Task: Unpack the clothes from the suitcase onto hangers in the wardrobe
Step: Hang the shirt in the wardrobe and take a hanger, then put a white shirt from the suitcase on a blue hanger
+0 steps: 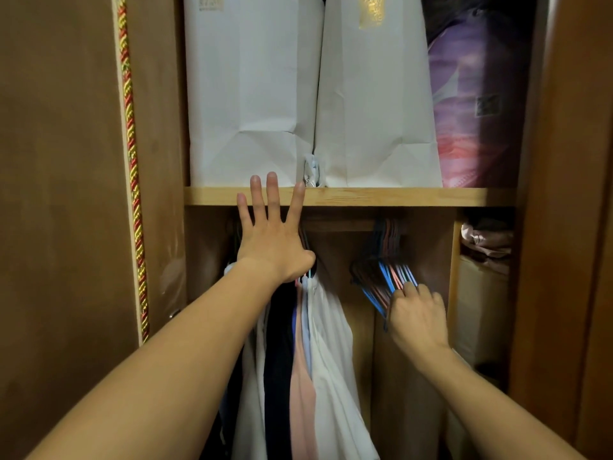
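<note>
Inside the open wardrobe, several garments [318, 353] in white, dark navy and pink hang on hangers at the left under a wooden shelf [398, 196]. My left hand [272, 237] is spread with straight fingers against the tops of these hangers, its fingertips reaching over the shelf edge. To the right, a bunch of empty blue and pink hangers [388, 277] hangs tilted on the rail. My right hand [418, 317] has its fingers curled onto the lower ends of those hangers. The suitcase is out of view.
Two white paper bags [252, 94] and a purple wrapped bundle [474, 104] stand on the shelf above. A side compartment at the right holds folded cloth [487, 240] and a beige box [477, 310]. The left door [59, 194] carries a red-and-gold cord [132, 167].
</note>
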A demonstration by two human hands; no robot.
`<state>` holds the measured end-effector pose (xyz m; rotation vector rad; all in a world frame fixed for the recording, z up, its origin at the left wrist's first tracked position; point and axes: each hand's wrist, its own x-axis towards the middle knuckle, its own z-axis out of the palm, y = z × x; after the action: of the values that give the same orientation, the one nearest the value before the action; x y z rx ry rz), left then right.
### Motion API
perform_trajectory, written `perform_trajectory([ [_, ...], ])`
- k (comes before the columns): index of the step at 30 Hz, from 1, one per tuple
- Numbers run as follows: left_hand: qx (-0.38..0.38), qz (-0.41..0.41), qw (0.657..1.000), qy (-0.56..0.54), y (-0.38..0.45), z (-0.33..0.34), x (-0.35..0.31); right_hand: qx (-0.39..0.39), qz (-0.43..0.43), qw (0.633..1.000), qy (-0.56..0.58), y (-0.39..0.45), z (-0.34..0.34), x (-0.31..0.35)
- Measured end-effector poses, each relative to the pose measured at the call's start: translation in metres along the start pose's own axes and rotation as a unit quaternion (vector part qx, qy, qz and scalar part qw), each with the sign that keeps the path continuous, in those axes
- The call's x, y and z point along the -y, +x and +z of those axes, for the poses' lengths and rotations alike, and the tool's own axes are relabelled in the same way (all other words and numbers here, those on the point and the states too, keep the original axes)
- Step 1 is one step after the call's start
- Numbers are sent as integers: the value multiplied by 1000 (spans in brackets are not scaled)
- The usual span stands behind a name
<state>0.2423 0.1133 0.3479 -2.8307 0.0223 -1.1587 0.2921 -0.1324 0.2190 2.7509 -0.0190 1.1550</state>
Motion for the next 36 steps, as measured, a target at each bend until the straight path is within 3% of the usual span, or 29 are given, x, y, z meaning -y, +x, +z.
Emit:
perform_trajectory([
  [7,-14,2,1000,-6,2,5,3,-22,-6,998,57,3,-17,19],
  [11,-25,1,1000,-13,4,6,3,24,-8,997,67,-4,-35,23],
  [17,-36,-24,999,-3,-2,4,-6,-26,-32,993,109,-89,-24,10],
  [20,-88,-65,985,-130,-27,13,-49,-42,-29,983,174,-168,-8,-18],
  [22,-82,-69,946,-307,-75,37,-107,-40,-10,980,193,-233,1,-42],
  [25,-2,-95,858,-504,-195,98,-192,21,15,976,217,-354,-2,-76],
  [28,108,-37,844,-524,-336,156,-251,138,54,963,223,-502,-29,-110],
  [32,409,148,734,-522,-482,184,-310,259,191,920,223,-660,-81,-165],
  [36,531,364,643,-414,-588,210,-359,360,284,859,229,-773,-116,-199],
])
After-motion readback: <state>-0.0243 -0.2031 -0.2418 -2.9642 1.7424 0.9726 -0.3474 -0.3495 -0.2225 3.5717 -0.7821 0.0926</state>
